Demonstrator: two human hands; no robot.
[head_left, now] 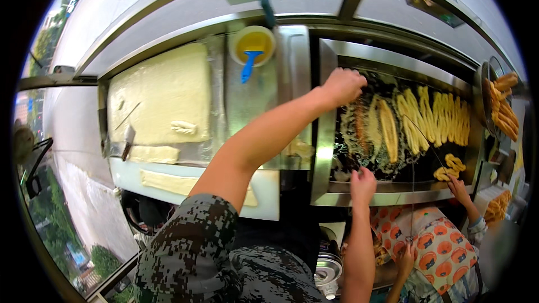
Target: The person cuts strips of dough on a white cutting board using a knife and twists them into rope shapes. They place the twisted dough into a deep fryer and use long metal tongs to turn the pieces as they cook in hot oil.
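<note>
My left hand (342, 85) reaches across to the far left corner of the fryer (325, 134), fingers curled shut. My right hand (362, 184) is at the fryer's near rim, fingers pinched. A thin pale dough strip (358, 126) lies in the bubbling oil between the two hands, and each hand seems to hold one end of it. Several long golden dough sticks (432, 118) float in the dark oil to the right.
A big slab of pale dough (160, 95) lies on the metal worktop to the left, with a scraper (128, 140) and cut strips (154, 154). A yellow bowl with a blue brush (252, 47) stands behind. Another person's hand (457, 188) works at the fryer's right. A wire basket of fried sticks (501, 106) hangs at far right.
</note>
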